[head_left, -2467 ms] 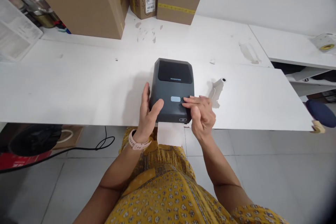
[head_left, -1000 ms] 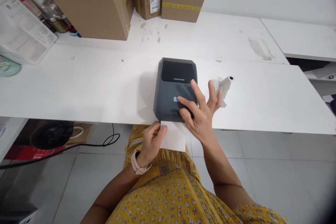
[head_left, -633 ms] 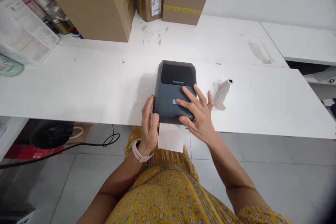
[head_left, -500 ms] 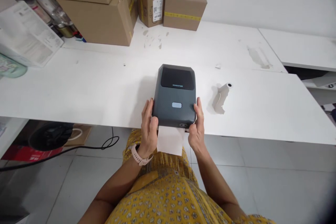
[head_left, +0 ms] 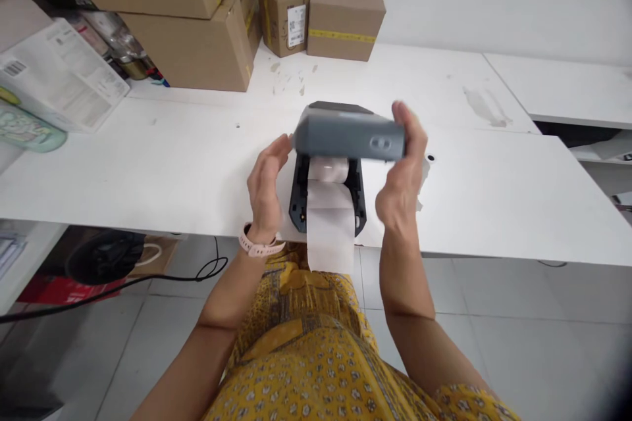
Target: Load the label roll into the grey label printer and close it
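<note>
While the bare right hand's grip (head_left: pixel 405 168) holds the boxy dark grey plastic lid (head_left: pixel 340 138) at its ten o'clock, the bare left hand's grip (head_left: pixel 266 187) is wide, with the lid at its two o'clock.

The printer lid (head_left: pixel 345 137) has lifted, exposing a paper roll (head_left: pixel 328 170).

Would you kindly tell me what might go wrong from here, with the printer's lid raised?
The lid could drop and nip fingers if it slipped from the right hand at its right end.

The paper strip runs out over the front of the printer base, so a falling lid might crease or skew it.

The base sits near the front edge of the table, so a strong pull might drag it off.
</note>
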Action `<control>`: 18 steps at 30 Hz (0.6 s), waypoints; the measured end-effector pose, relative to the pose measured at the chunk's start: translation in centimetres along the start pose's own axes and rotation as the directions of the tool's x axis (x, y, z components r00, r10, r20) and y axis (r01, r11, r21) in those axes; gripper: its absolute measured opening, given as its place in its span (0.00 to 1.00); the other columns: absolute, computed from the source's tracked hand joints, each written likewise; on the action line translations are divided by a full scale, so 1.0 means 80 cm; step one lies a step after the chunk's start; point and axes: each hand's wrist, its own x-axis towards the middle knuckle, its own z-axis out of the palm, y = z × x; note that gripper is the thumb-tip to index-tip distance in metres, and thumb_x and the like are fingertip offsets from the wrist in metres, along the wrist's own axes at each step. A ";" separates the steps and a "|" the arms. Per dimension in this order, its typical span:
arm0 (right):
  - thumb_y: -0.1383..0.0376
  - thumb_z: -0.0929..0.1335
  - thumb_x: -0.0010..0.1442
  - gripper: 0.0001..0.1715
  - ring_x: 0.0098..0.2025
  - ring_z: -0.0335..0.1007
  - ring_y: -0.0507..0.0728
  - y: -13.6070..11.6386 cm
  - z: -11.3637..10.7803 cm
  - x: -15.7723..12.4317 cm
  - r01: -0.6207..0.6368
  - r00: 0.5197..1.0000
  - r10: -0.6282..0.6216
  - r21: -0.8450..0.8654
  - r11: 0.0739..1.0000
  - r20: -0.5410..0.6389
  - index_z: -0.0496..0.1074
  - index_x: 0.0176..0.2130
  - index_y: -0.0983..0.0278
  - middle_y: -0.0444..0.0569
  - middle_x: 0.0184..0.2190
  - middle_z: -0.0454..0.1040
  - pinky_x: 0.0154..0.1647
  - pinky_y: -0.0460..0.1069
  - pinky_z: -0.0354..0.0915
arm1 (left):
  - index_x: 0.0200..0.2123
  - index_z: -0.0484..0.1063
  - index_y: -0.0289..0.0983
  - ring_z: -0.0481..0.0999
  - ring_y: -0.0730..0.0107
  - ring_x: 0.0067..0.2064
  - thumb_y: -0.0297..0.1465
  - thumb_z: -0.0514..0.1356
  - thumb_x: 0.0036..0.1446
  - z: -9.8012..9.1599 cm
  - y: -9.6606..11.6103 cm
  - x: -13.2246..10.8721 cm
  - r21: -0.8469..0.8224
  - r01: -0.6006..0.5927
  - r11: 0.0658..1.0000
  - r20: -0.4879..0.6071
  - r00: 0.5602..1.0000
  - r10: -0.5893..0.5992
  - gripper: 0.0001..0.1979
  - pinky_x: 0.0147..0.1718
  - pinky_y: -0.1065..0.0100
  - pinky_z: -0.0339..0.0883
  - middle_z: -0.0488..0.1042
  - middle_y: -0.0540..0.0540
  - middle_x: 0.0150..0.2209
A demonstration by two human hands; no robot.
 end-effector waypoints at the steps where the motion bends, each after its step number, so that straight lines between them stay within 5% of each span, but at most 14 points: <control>1: 0.37 0.53 0.70 0.41 0.74 0.55 0.66 0.002 0.003 0.024 0.024 1.000 -0.024 0.008 1.000 -0.014 0.56 0.70 0.53 0.49 0.72 0.60 0.74 0.64 0.55 | 0.59 0.72 0.38 0.74 0.53 0.64 0.47 0.57 0.67 -0.001 -0.005 0.010 0.023 0.055 0.998 -0.013 0.998 -0.055 0.25 0.65 0.49 0.65 0.77 0.43 0.59; 4: 0.39 0.52 0.71 0.39 0.71 0.60 0.62 0.009 0.016 0.093 0.050 0.996 -0.055 -0.080 0.996 -0.069 0.54 0.70 0.55 0.52 0.71 0.60 0.69 0.61 0.63 | 0.59 0.70 0.38 0.73 0.48 0.64 0.42 0.66 0.56 -0.005 -0.025 0.024 0.181 0.217 0.959 0.065 0.971 -0.232 0.29 0.63 0.48 0.66 0.73 0.37 0.62; 8: 0.45 0.50 0.74 0.32 0.71 0.60 0.59 0.018 0.026 0.147 0.036 0.999 -0.047 -0.283 0.958 -0.029 0.45 0.71 0.46 0.47 0.73 0.55 0.67 0.61 0.65 | 0.63 0.66 0.36 0.69 0.49 0.66 0.34 0.65 0.53 -0.009 -0.045 0.018 0.295 0.301 0.907 0.170 0.917 -0.360 0.34 0.59 0.53 0.70 0.70 0.36 0.65; 11: 0.46 0.57 0.73 0.34 0.76 0.48 0.61 0.016 0.028 0.142 0.133 0.986 -0.159 -0.361 0.923 -0.043 0.48 0.71 0.51 0.50 0.74 0.54 0.72 0.63 0.58 | 0.62 0.67 0.34 0.74 0.53 0.61 0.30 0.61 0.52 -0.007 -0.044 0.019 0.353 0.310 0.883 0.136 0.917 -0.376 0.32 0.56 0.57 0.72 0.73 0.38 0.63; 14: 0.50 0.61 0.72 0.27 0.69 0.63 0.65 0.014 0.025 0.111 0.201 0.975 -0.156 -0.331 0.922 0.156 0.63 0.64 0.56 0.54 0.64 0.69 0.67 0.64 0.64 | 0.60 0.69 0.37 0.80 0.53 0.54 0.29 0.59 0.53 -0.003 -0.032 0.030 0.586 0.257 0.769 0.115 0.912 -0.393 0.28 0.53 0.56 0.73 0.77 0.41 0.58; 16: 0.53 0.64 0.69 0.24 0.60 0.73 0.65 0.019 0.022 0.093 0.196 0.866 -0.036 -0.272 0.942 0.500 0.67 0.60 0.57 0.52 0.57 0.75 0.60 0.63 0.69 | 0.59 0.70 0.38 0.81 0.48 0.51 0.31 0.58 0.55 0.000 -0.020 0.038 0.791 0.157 0.592 0.122 0.907 -0.403 0.26 0.51 0.52 0.73 0.81 0.40 0.52; 18: 0.53 0.69 0.64 0.30 0.57 0.76 0.66 0.030 0.021 0.085 0.167 0.640 0.112 -0.281 0.945 0.760 0.66 0.62 0.58 0.52 0.59 0.76 0.57 0.61 0.71 | 0.59 0.69 0.37 0.81 0.41 0.50 0.32 0.56 0.58 0.003 -0.009 0.044 0.914 0.038 0.404 0.154 0.889 -0.432 0.25 0.48 0.48 0.72 0.82 0.38 0.46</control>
